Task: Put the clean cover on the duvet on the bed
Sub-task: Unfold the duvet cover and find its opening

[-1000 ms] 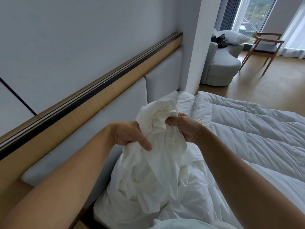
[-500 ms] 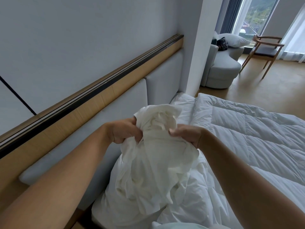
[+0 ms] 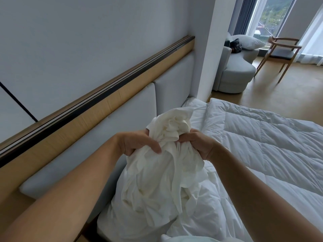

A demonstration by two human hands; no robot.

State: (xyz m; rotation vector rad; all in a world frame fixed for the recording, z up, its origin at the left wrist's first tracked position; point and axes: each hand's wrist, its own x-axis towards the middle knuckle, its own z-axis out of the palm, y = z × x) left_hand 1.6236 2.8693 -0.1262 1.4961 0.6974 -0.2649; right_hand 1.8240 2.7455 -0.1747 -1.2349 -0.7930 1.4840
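The left hand point(image 3: 138, 144) and, at its three o'clock, the right hand point(image 3: 197, 145) each clench fingers into the bunched cover point(image 3: 162, 180), which hangs to six o'clock below them, while the duvet point(image 3: 262, 140) lies flat further toward three o'clock, nearer the right hand.

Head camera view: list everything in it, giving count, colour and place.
duvet cover: one, cream-white, bunched at centre
duvet: one, white quilted, spread flat at right
headboard panels: two, grey, along the left wall
wooden rail: one, tan with dark strip, above the panels
armchair: one, grey, beyond the white pillar
pillow: one, white, on the armchair
wooden chair: one, brown, by the window
left hand: one, grips the cover's left side
right hand: one, grips the cover's right side
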